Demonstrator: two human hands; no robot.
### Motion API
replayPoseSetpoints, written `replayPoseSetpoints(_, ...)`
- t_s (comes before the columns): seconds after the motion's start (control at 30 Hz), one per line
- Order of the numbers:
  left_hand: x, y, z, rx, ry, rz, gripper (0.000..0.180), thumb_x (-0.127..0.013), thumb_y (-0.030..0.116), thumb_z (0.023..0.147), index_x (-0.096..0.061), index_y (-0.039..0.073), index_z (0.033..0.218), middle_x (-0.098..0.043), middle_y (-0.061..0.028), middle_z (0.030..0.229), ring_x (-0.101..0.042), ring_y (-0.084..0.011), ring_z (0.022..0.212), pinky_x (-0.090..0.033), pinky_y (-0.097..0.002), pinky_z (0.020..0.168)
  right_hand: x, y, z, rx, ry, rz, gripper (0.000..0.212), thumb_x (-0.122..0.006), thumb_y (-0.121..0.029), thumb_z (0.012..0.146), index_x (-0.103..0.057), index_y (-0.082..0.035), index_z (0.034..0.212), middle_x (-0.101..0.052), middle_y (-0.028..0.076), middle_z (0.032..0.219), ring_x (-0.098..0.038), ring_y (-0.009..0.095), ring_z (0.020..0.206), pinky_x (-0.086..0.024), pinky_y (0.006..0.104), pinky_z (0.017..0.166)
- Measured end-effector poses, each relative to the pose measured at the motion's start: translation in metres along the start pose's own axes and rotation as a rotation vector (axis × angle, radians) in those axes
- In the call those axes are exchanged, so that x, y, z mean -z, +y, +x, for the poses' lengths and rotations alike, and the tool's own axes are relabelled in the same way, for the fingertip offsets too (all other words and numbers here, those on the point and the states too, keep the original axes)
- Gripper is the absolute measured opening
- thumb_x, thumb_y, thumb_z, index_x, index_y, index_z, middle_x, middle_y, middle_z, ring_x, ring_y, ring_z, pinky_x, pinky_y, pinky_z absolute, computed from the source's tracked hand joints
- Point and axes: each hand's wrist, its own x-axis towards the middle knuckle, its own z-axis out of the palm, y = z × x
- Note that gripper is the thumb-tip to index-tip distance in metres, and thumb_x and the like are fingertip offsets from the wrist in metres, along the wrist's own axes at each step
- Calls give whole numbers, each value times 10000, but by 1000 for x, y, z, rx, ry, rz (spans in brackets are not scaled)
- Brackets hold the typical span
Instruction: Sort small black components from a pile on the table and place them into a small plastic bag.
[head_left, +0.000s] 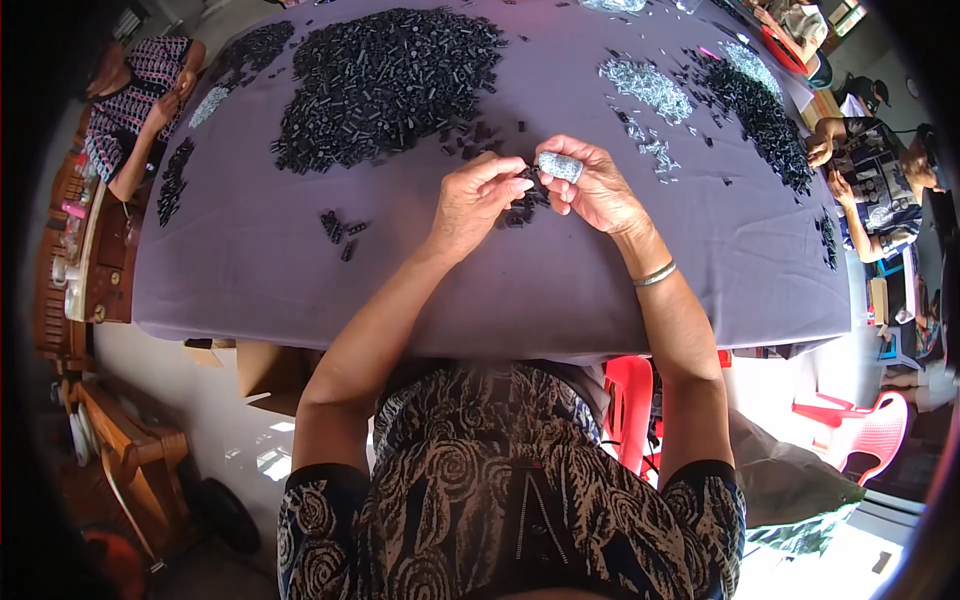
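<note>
My left hand (468, 208) is closed in a pinch, with its fingertips meeting at a small dark piece (530, 173) between the hands. Close beside it, my right hand (603, 197) is also closed, fingers curled around the near side of that spot. A silvery-grey, rounded covering or object (559, 166) sits at the right thumb; whether it is worn or held I cannot tell. Below the fingertips lies a small cluster of black pieces (517, 214), partly hidden by the hands. A few more black pieces (333, 226) lie on the cloth to the left.
A large heap of small black parts (390, 85) covers the table's far left on a purple-grey cloth (420, 310). Clear or silvery small parts (650, 90) and another black heap (755, 120) lie right. People sit at both sides. A red chair (628, 410) stands under the front edge.
</note>
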Motion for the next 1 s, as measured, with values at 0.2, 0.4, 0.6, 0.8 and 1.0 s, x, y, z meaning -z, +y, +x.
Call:
replayPoseSetpoints(0.2,-1,0,0,-19,-5,80,201,-656,22,808,-636,0,1008,-573,-23,836,-561,-79,695,-462,-200,578,-4,-5,1,27,16,-288,135,-626,-107,846,-592,-33,954,-554,-13,707,-456,21,528,-429,194,435)
replayPoseSetpoints(0.4,-2,-1,-1,-50,17,264,173,-660,23,806,-634,-11,974,-557,-14,793,-538,-63,666,-444,-192,572,-16,-13,1,-5,109,-580,95,-542,29,810,-600,-3,878,-561,6,714,-492,37,527,-433,181,431)
replayPoseSetpoints(0.6,-7,-1,-1,-56,70,338,168,-655,19,809,-629,-12,973,-552,-16,779,-541,-70,647,-453,-201,575,-14,-9,1,-14,149,-602,128,-500,37,807,-592,-8,883,-554,7,714,-493,44,523,-432,186,421)
replayPoseSetpoints(0.8,-5,-6,-2,-57,61,366,171,-645,12,813,-625,-7,982,-533,-19,748,-541,-71,633,-459,-202,568,-21,-6,4,-27,173,-640,95,-504,-8,842,-589,-12,886,-529,3,688,-471,53,477,-415,201,400)
replayPoseSetpoints(1.0,-7,-6,-3,-87,69,415,157,-633,-2,812,-631,2,969,-537,-14,760,-537,-70,612,-459,-199,544,-18,0,4,-16,174,-650,83,-508,-26,850,-587,-9,870,-524,8,665,-454,58,440,-389,213,360)
